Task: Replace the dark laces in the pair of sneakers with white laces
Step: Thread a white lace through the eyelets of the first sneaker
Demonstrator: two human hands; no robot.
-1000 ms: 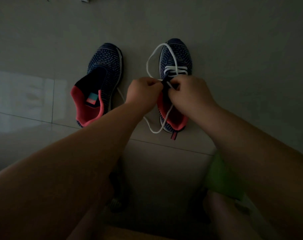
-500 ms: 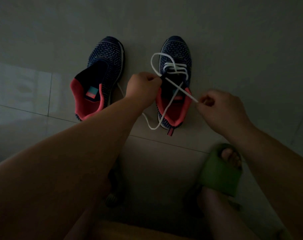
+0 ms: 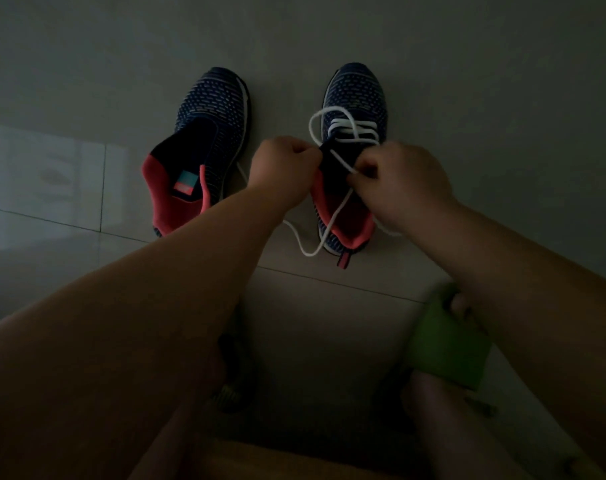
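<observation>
White lace (image 3: pixel 343 124) pinched by right hand (image 3: pixel 400 188); left hand (image 3: pixel 282 168) grips right sneaker (image 3: pixel 355 95) tongue.

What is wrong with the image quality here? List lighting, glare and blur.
Head view: very dim overall, colours muted; a pale reflection glares off the floor tile at left; the green slipper and the forearms at the bottom are soft and blurred; wide-angle stretch swells the near arms; the white lace on the right sneaker stays legible between both hands.

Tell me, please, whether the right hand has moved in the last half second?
Yes. The right hand has come back in from beside the right sneaker to over its tongue, pinching the white lace.
</observation>
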